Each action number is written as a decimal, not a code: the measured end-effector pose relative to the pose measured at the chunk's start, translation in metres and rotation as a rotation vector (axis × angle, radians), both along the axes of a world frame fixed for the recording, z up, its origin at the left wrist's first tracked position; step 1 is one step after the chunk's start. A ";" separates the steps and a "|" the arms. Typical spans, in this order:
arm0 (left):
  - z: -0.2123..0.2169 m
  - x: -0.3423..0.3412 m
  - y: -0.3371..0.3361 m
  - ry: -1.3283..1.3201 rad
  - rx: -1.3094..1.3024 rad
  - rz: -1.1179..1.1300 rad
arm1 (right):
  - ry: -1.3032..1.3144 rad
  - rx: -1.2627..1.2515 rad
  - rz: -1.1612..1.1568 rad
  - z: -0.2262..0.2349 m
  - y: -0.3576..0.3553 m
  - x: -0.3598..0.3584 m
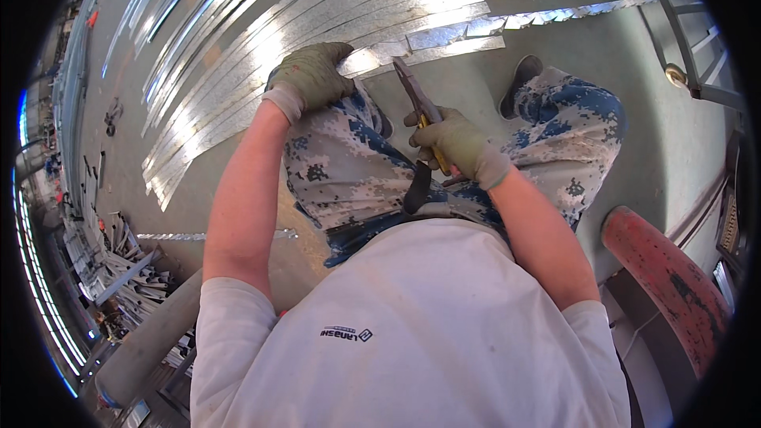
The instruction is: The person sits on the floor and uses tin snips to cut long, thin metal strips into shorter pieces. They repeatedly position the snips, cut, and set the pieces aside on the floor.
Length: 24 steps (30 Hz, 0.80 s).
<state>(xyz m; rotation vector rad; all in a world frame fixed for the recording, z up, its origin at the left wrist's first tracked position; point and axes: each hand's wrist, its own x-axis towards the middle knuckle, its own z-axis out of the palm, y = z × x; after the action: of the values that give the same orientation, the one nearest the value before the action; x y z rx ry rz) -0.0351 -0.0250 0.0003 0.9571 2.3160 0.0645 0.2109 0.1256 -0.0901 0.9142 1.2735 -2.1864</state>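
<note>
My left hand [311, 78], in an olive work glove, is closed on the near end of a shiny metal strip [372, 59], above my left knee. The strip passes between its thumb and fingers. My gloved right hand [456, 139] grips a pair of tin snips [412, 87] with yellow and black handles. Their dark blades point up and away, with the tips just short of the strip. Part of the handles lies hidden behind the right-hand fingers.
Many long metal strips [293, 40] lie fanned out on the grey floor ahead and to the left. A notched strip [555, 16] stretches off to the right. A worn red cylinder [666, 281] stands at right, near a metal frame [690, 47]. Scrap pieces [135, 277] are heaped at left.
</note>
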 end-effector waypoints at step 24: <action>0.002 -0.011 0.014 -0.243 0.133 0.112 | -0.174 1.128 0.350 0.023 -0.022 -0.021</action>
<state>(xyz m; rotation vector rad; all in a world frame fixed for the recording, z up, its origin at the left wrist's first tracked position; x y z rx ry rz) -0.0460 -0.0108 0.0020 0.8332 2.1580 0.3654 0.1903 0.1032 -0.0672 1.0798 2.3731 -0.9793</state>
